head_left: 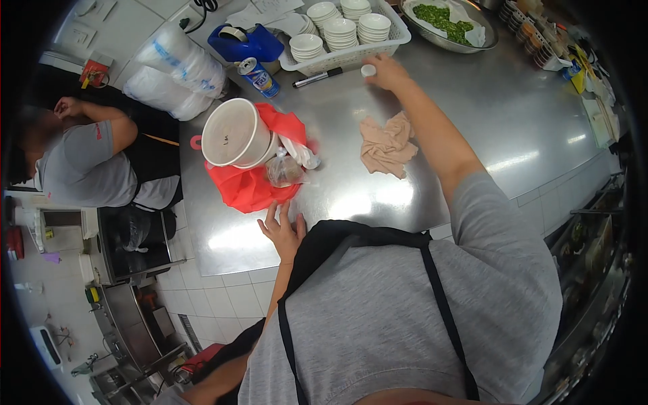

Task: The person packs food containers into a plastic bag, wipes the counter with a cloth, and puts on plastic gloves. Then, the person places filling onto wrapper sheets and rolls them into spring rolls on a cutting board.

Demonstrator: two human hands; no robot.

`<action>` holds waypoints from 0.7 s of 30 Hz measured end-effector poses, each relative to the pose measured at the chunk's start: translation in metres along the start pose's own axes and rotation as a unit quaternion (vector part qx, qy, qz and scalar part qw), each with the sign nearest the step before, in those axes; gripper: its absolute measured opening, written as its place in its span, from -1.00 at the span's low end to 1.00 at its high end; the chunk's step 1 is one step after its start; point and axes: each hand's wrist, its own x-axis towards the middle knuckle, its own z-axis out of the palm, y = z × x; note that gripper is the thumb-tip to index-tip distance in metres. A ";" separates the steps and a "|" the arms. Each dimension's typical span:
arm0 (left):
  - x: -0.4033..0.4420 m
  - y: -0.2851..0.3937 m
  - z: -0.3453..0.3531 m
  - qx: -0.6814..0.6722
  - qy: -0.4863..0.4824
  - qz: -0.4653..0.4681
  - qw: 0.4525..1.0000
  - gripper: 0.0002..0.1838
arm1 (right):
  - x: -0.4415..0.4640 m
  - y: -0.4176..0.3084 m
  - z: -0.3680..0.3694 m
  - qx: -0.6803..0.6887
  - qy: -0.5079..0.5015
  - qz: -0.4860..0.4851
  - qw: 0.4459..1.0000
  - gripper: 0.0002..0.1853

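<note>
My right hand (387, 74) reaches to the far side of the steel table, beside the white basket (351, 52). Its fingers close on a small white round piece (368, 70), too small to identify. My left hand (282, 233) is near the front edge with fingers apart, holding nothing, close to a red plastic bag (246, 187). In that spread bag stand white round tubs (231, 133) with a lid on top. A knotted clear bag (285, 170) with brownish contents leans against them. A crumpled beige cloth (387, 145) lies below my right forearm.
Stacked small white dishes (339, 30) fill the basket. Nearby are a black marker (317, 77), a blue can (258, 77), a blue tape dispenser (246, 43) and wrapped white packs (177, 71). A metal bowl (491, 42) holds chopped greens. Another person (94, 158) stands at left.
</note>
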 end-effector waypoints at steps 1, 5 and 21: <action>0.000 0.002 -0.001 -0.004 -0.004 -0.010 1.000 -0.48 | 0.001 0.001 0.011 0.002 0.001 -0.002 1.000 -0.68; 0.001 0.007 -0.004 -0.012 -0.004 -0.027 1.000 -0.49 | -0.005 -0.016 0.028 0.193 -0.130 -0.019 0.972 -0.61; -0.001 0.002 0.000 -0.017 0.000 -0.021 1.000 -0.53 | 0.064 -0.085 -0.019 0.499 -0.025 -0.067 0.864 -0.60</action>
